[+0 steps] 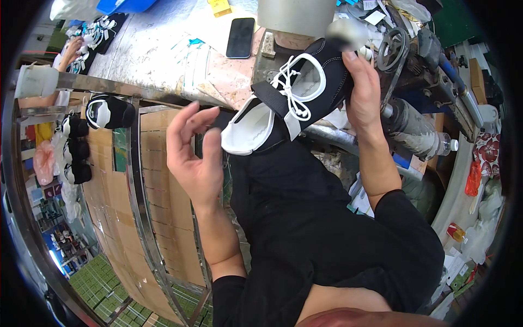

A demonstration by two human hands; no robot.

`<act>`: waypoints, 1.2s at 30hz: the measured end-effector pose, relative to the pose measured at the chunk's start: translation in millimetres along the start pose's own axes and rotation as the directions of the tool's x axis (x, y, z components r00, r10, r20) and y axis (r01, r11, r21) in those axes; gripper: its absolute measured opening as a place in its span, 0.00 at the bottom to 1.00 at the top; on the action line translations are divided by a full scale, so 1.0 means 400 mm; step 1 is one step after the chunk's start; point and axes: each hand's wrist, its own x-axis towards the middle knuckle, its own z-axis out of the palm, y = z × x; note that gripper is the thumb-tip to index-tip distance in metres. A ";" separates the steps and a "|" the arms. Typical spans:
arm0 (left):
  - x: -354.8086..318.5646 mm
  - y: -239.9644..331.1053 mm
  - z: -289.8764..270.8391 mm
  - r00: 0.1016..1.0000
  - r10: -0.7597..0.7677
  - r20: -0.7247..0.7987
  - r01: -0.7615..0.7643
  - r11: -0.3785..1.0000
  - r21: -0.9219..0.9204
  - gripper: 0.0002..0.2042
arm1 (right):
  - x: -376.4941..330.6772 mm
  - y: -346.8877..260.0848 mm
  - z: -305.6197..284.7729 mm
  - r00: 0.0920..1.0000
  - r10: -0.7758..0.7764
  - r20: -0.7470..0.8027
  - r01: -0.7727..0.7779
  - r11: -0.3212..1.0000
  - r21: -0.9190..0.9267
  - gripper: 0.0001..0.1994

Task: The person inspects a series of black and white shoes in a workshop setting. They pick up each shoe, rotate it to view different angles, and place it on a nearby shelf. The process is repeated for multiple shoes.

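A black sandal-like shoe (331,73) with white lining, white trim and a white lace tied in a bow is held up in front of me. My right hand (364,90) grips its far end, thumb on the black side. That end is beside a blurred whitish round part (348,34) of the machine; I cannot tell if they touch. My left hand (196,147) is open near the white-lined heel (248,133), its fingers spread and curved. Between those fingers and the heel is a dark patch that I cannot make out.
A phone (240,38) lies on the worktable (158,52) near a grey cylinder (297,16). Machinery with a handwheel (393,50) and a plastic bottle (447,145) are at right. More black shoes (109,111) hang by a metal rack at left. Another person's hand (72,50) is at far left.
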 end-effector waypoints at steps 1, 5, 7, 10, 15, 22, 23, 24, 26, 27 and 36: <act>-0.019 -0.028 -0.009 1.000 0.008 0.018 -0.007 0.996 -0.085 0.31 | 0.005 0.009 0.000 0.999 0.032 0.015 -0.033 0.999 0.012 0.18; -0.067 -0.094 -0.001 0.993 0.014 0.117 0.015 0.970 -0.242 0.46 | 0.017 0.007 0.025 0.995 0.086 0.054 -0.089 0.995 0.055 0.18; -0.079 -0.080 0.023 0.995 -0.059 0.075 0.076 0.963 -0.257 0.45 | 0.021 -0.004 0.033 0.991 0.113 0.068 -0.116 0.992 0.042 0.18; -0.068 -0.078 0.026 0.997 -0.065 0.036 0.073 0.953 -0.293 0.43 | 0.026 -0.017 0.039 0.987 0.134 0.093 -0.138 0.990 0.037 0.18; -0.031 -0.069 0.024 1.000 -0.011 0.008 0.013 0.953 -0.304 0.44 | 0.023 -0.027 0.041 0.977 0.170 0.126 -0.182 0.980 0.086 0.18; -0.011 -0.071 0.018 1.000 -0.012 0.002 0.011 0.946 -0.323 0.41 | -0.012 -0.026 0.000 0.937 0.279 0.212 -0.319 0.929 0.186 0.20; -0.009 -0.065 0.019 1.000 -0.015 -0.001 0.014 0.945 -0.326 0.41 | -0.019 -0.024 -0.004 0.933 0.300 0.196 -0.337 0.922 0.190 0.20; -0.007 -0.059 0.020 1.000 -0.018 -0.004 0.016 0.944 -0.329 0.41 | -0.026 -0.018 -0.014 0.929 0.310 0.204 -0.350 0.915 0.202 0.20; -0.003 -0.060 0.021 1.000 -0.021 0.007 0.023 0.941 -0.337 0.40 | -0.041 -0.006 -0.044 0.919 0.329 0.218 -0.376 0.899 0.226 0.21; 0.001 -0.063 0.022 1.000 -0.021 0.022 0.027 0.939 -0.342 0.39 | -0.051 -0.009 -0.056 0.915 0.336 0.222 -0.385 0.891 0.241 0.21; 0.016 -0.022 0.022 0.983 -0.170 0.064 0.182 0.919 -0.351 0.28 | -0.122 -0.058 -0.095 0.939 0.279 0.202 -0.303 0.948 0.095 0.22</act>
